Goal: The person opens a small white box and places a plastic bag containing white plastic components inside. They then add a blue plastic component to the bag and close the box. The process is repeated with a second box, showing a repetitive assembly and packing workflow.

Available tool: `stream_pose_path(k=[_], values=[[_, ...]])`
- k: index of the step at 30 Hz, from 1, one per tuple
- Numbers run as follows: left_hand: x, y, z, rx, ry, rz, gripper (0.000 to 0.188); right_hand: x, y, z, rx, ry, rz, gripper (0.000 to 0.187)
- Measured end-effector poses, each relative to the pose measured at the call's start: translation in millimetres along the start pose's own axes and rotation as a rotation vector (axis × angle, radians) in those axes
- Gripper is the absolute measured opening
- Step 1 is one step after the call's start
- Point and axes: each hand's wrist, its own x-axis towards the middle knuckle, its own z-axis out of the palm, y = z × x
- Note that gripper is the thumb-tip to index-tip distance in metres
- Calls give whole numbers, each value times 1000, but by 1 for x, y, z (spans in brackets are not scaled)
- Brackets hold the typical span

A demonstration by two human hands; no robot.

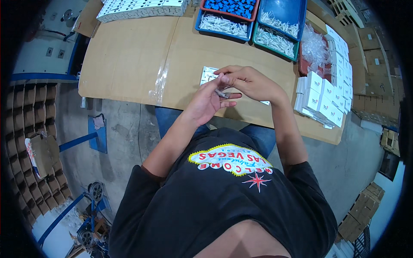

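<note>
My left hand [204, 103] is palm up over the table, with a small grey-white stick-like piece [221, 93] lying across its curled fingers. Above it, my right hand [257, 85] comes in from the right, thumb and forefinger pinched together against the left fingertips. Whatever sits in that pinch is hidden or too small to make out. Partly covered by both hands, a flat white printed piece [206, 74] rests on the cardboard; a white edge also peeks out below the right wrist.
Cardboard [129, 60] covers the table. At the back stand a blue tray of white pieces [221, 26], a red tray of blue pieces [230, 6] and a green tray of white pieces [275, 41]. White boxes [320, 96] are stacked at right, beside clear plastic bags [314, 47]; more boxes [142, 9] stand back left.
</note>
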Motion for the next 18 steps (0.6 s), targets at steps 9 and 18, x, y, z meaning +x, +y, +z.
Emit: stream_pose_path(k=[9,18], values=[[4,0,-5,7,-6,-2,45,4,2,-1,35,-6,18,33],[13,2,-12,84,89,-63,58,-2,50,-51,84,255,118,38]])
